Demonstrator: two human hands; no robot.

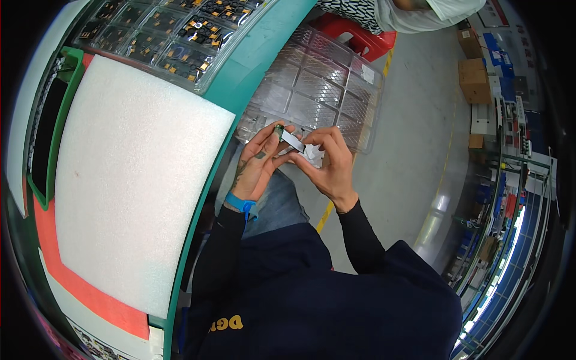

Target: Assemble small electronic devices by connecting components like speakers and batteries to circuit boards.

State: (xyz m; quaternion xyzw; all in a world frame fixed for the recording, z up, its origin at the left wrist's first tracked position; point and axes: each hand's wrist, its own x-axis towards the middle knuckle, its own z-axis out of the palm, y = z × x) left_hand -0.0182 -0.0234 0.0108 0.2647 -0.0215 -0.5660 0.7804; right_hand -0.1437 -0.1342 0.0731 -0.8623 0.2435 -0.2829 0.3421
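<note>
Between my hands is a small electronic module with a pale rectangular face [293,141] and a green circuit-board end. My left hand [259,162] grips it at the green end, thumb and fingers closed around it. At its other end, the thumb and bent fingers of my right hand [333,161] come together; the fingertips touch the module's lower corner. A blue strap [241,205] circles my left wrist. Beneath the hands lies a crumpled whitish piece [313,155], partly covered by the fingers, so its kind is unclear.
A clear compartment tray [324,75] sits under and beyond my hands. On the green-edged bench [255,66] to the left are a white foam sheet [138,180], a green bin [60,126] and a tray of small parts [207,75]. A red stool [360,36] and another person [414,15] are at the far side.
</note>
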